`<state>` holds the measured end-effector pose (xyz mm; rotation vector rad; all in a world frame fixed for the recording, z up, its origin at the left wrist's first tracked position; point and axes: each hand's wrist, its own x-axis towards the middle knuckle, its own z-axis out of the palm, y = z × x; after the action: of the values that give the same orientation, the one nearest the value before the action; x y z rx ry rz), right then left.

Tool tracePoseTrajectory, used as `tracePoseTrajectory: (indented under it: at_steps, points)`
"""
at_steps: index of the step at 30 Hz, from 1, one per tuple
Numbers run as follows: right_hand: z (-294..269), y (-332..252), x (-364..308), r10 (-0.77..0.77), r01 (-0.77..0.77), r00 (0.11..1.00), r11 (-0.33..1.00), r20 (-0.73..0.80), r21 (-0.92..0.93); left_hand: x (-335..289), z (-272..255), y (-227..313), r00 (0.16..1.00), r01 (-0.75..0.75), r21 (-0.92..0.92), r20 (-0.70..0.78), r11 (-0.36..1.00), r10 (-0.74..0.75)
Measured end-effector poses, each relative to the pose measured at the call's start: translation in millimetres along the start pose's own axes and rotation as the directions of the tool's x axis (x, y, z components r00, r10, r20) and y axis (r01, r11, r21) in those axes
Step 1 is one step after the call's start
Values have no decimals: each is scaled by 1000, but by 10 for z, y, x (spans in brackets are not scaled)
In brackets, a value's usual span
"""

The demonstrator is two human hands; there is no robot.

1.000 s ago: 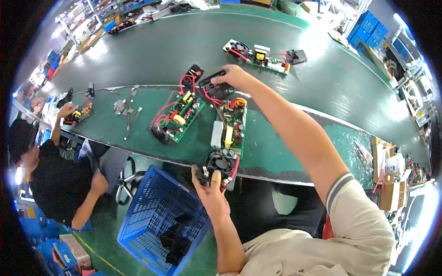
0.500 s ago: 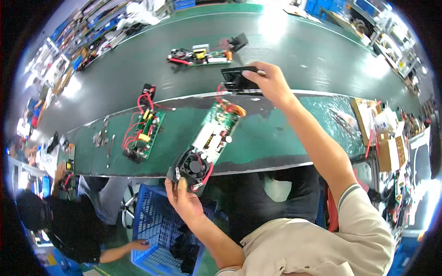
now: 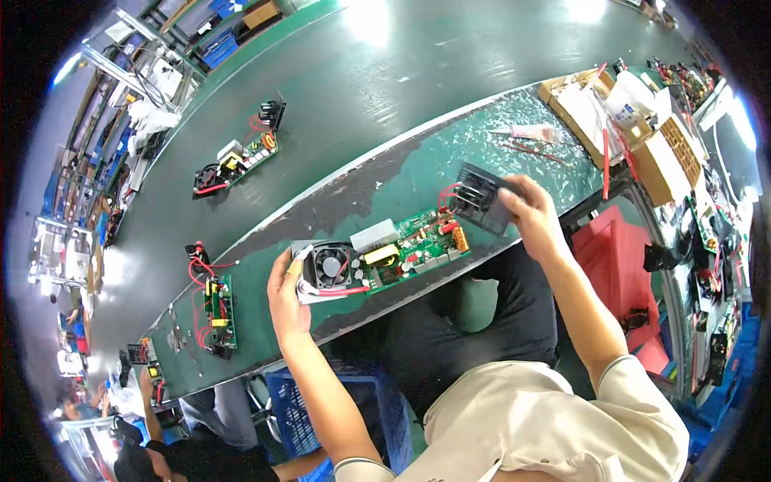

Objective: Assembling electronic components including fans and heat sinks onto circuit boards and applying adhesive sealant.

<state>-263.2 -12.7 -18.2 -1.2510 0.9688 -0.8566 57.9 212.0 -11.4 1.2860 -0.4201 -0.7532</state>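
Head view. Your left hand (image 3: 286,293) pinches the end plate (image 3: 321,300) at its outer edge, thumb on the near face and fingers bent around the outside. Your right hand (image 3: 532,218) pinches the black panel (image 3: 490,210) by its right edge, the thumb laid on the face; the panel is tilted. Your two hands are well apart, one at each end of the unit.

The green circuit board (image 3: 414,251) lies between them, along the near edge of the worktable (image 3: 405,189). The black fan (image 3: 330,267) sits at its left end, against the end plate. Thin red wires (image 3: 450,193) run from the board's right end to the panel.

To your left on the worktable, a second board (image 3: 218,309) with looped red wires lies apart from the unit. A third board (image 3: 238,163) rests on the dark green surface (image 3: 329,104) beyond. At far right stands an open cardboard box (image 3: 663,167). The blue crate (image 3: 281,402) is below the table edge, near a co-worker in black (image 3: 213,458).
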Motion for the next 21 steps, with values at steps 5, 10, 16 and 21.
tracePoseTrajectory:
  at_steps: [5,10,16,21]
  points:
    - [-246,110,-271,165,-195,968,968,187,156,153,226,201,999,-26,325,39,946,14]
    - [-277,53,-198,176,-169,946,984,272,-47,314,80,230,998,-30,404,-37,914,49]
    - [-306,139,-189,118,-156,953,980,278,120,-614,709,193,823,-346,98,-446,933,352]
    - [-272,187,-173,158,-194,947,975,279,108,-1832,1269,-585,933,337,-416,267,845,-241]
